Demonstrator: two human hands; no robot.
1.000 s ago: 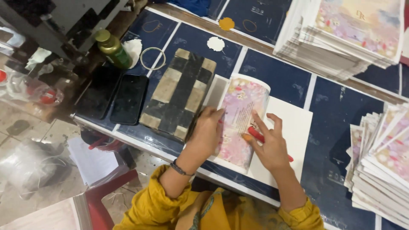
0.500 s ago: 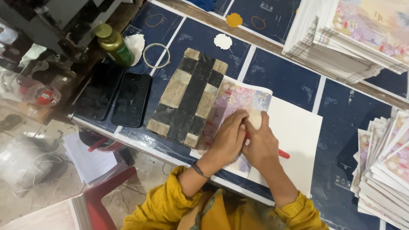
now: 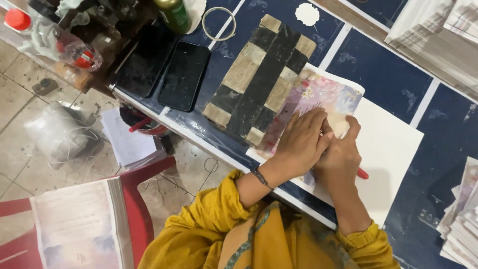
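We are leaning over a dark blue table (image 3: 378, 69) divided by white lines, and a large white sheet (image 3: 393, 154) is lying on it in front of us. To its left, a woven mat (image 3: 259, 79) of black and tan strips is sitting flat, with two dark phones (image 3: 184, 74) lying side by side beyond it near the table edge. Stacks of printed cards (image 3: 460, 219) are resting at the far right edge, and another pile (image 3: 438, 35) is sitting at the top right.

We are working on a flowered card (image 3: 318, 97), which is lying on the white sheet with one edge overlapping the mat. Our left hand (image 3: 301, 142) is pressing flat on the card with its fingers held together. Our right hand (image 3: 341, 157) is resting just beside it, touching it, and is curled around a red pen (image 3: 362, 174) whose end is sticking out below the palm; its thumb is pressing on a pale round sticker (image 3: 341, 127) on the card.

A thin wire ring (image 3: 219, 22) is lying near a green bottle (image 3: 174, 15) at the top.
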